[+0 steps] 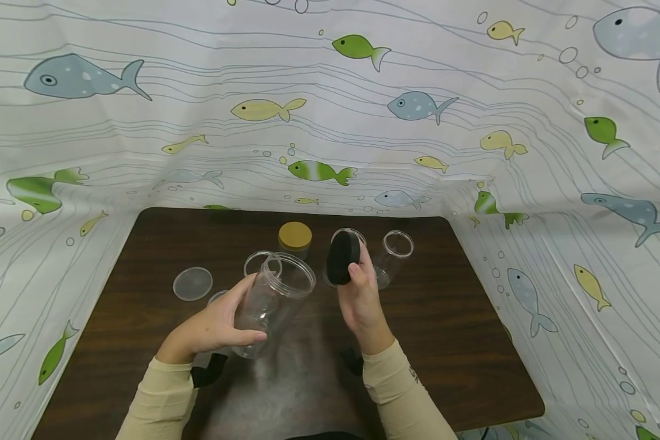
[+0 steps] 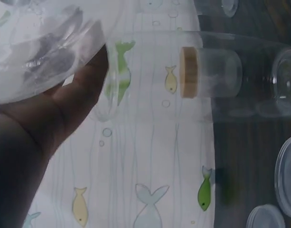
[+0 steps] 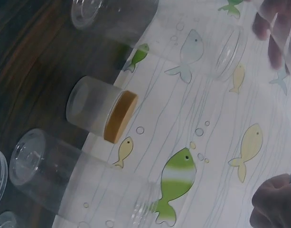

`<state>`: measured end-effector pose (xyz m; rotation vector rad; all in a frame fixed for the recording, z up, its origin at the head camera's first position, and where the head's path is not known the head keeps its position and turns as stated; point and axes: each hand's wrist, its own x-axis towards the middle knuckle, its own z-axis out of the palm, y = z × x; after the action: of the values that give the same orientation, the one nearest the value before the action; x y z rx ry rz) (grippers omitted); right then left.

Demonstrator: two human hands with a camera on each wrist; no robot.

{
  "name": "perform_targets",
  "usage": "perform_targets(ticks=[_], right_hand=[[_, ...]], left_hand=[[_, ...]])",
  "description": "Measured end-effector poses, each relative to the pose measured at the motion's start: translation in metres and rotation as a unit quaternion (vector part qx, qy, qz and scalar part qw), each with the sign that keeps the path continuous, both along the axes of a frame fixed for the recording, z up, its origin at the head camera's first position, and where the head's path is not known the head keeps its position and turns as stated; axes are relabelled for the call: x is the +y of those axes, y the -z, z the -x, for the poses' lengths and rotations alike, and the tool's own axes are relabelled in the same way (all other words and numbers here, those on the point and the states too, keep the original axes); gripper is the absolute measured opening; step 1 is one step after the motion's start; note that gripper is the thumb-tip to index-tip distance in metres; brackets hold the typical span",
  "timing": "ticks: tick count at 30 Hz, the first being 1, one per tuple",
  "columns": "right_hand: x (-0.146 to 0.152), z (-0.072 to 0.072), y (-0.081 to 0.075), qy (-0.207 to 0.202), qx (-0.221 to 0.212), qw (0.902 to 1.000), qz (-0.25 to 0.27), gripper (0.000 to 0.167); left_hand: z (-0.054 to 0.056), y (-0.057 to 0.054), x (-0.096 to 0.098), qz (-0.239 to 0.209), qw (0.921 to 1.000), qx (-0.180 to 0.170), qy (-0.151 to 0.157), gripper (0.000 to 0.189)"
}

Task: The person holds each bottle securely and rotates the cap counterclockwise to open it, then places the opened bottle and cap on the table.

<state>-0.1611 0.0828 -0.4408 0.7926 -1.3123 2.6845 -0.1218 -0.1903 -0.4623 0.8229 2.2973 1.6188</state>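
Observation:
My left hand grips a large clear jar around its side. The jar leans to the right with its open, threaded mouth up, above the near middle of the table. In the left wrist view, the jar fills the upper left corner beside the left hand. My right hand holds a black round lid on edge between thumb and fingers, to the right of the jar's mouth. Only part of the right hand enters the right wrist view, at the lower right.
A small jar with a gold lid stands at the back middle. Open clear jars stand behind each hand, including one at the right. A clear flat lid lies on the dark table at left. A fish-print curtain surrounds it.

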Motion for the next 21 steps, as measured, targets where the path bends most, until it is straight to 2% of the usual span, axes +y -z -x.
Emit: perform_targets(ticks=[2, 5, 9, 12, 14, 21], right_hand=[[0.002, 0.0, 0.001, 0.006, -0.01, 0.9998, -0.013, 0.059], [0.005, 0.0, 0.003, 0.013, -0.026, 0.9984, -0.048, 0.067], [0.006, 0.0, 0.006, 0.024, -0.045, 0.993, -0.107, 0.072], [0.006, 0.002, 0.009, 0.036, -0.05, 0.9895, -0.13, 0.073], [0.006, 0.003, 0.013, 0.045, -0.051, 0.9877, -0.141, 0.074], [0.009, 0.008, 0.025, 0.054, -0.053, 0.9774, -0.197, 0.092]], left_hand=[[-0.001, -0.001, -0.001, 0.019, 0.9996, 0.01, -0.017, 0.096], [-0.002, -0.002, -0.003, 0.011, 0.9996, 0.013, -0.023, 0.095], [-0.001, -0.002, -0.003, -0.04, 0.9992, 0.003, 0.002, 0.096], [0.002, -0.001, -0.002, -0.067, 0.9973, -0.006, 0.028, 0.099], [0.003, 0.0, -0.002, -0.075, 0.9964, -0.001, 0.039, 0.099], [0.006, 0.002, -0.007, -0.071, 0.9959, 0.041, 0.036, 0.099]])
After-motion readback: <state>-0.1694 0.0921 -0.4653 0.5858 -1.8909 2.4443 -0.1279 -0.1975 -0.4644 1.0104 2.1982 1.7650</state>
